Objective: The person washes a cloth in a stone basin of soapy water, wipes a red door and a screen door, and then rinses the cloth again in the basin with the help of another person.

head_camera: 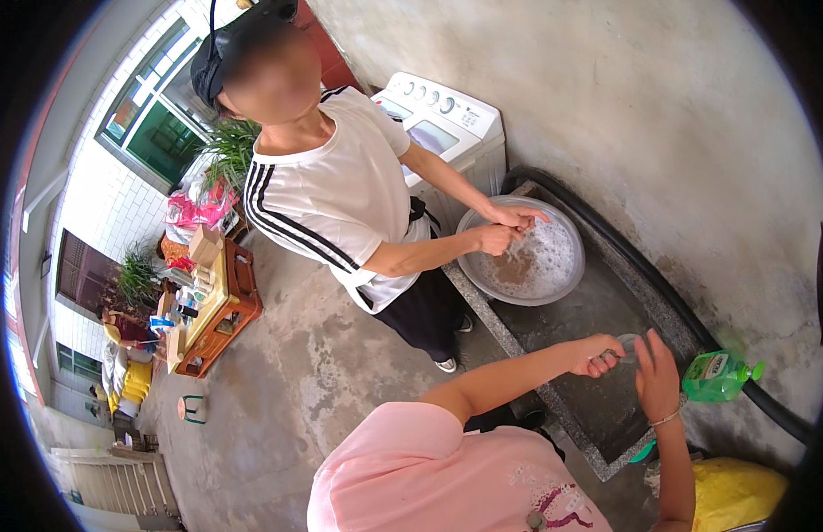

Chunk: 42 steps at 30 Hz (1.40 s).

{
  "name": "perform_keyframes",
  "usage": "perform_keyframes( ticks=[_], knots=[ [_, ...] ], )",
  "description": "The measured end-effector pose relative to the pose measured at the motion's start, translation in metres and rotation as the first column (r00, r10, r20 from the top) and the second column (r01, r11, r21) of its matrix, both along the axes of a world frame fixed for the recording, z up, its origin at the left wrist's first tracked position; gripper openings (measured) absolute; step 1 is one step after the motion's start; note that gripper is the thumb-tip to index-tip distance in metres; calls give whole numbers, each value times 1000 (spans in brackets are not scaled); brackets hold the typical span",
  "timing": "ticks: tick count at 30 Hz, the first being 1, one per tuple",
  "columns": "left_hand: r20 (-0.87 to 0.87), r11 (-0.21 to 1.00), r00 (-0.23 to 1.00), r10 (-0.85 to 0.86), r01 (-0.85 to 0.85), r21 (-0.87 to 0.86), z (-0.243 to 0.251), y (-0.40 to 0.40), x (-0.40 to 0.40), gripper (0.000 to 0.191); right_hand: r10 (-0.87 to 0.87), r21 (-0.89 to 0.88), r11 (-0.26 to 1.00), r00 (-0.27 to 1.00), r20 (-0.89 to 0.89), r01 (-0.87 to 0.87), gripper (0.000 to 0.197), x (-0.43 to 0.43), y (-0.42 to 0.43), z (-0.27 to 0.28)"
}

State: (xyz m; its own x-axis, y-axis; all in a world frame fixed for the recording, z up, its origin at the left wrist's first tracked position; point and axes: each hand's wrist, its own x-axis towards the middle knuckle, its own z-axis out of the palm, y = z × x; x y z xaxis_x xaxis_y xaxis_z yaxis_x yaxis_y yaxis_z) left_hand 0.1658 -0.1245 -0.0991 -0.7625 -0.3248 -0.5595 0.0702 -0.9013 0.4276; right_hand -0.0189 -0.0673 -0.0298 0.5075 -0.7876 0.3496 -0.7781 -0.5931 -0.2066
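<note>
My left hand [594, 356] is closed around a small greyish item [628, 344] above the stone wash trough [588, 459]. What the item is, I cannot make out. My right hand [657, 376], with a bracelet at the wrist, is held up close beside it, fingers extended; whether it touches the item is unclear. Just right of that hand, a green pump bottle of liquid soap [711, 376] rests by the trough's edge near the wall.
Opposite, a person in a white shirt [338, 179] holds both hands over a basin [526, 298] of foamy water on the trough. A washing machine [445, 110] stands behind. A black hose [624, 249] follows the wall. A yellow bag [737, 492] is at lower right; a cluttered wooden table [218, 326] stands left.
</note>
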Motion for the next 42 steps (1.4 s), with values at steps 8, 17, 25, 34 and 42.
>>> perform_keyframes(
  ticks=[8, 17, 25, 34, 42],
  knots=[
    [-447, 855, 763, -466, 519, -4, 34, 28, -18, 19, 246, -394, 884, 967, -66, -252, 42, -4, 10, 2],
    [87, 802, 934, -347, 344, -488, 66, 44, -15, 18, 311, -448, 809, 924, -221, -379, 21, 7, -1, 35],
    [531, 305, 836, 136, 475, -826, 32, 49, -15, 29, 196, -161, 952, 921, -336, -261, 17, 14, -6, 0],
    [675, 120, 636, 374, 688, -715, 16, 52, -18, 36, 164, 284, 956, 934, -317, -72, 27, 11, -21, -49],
    [696, 30, 576, 429, 761, -648, -34, 57, -24, 27, 194, 584, 811, 938, -286, 10, 27, 6, -28, -104]
  ],
)
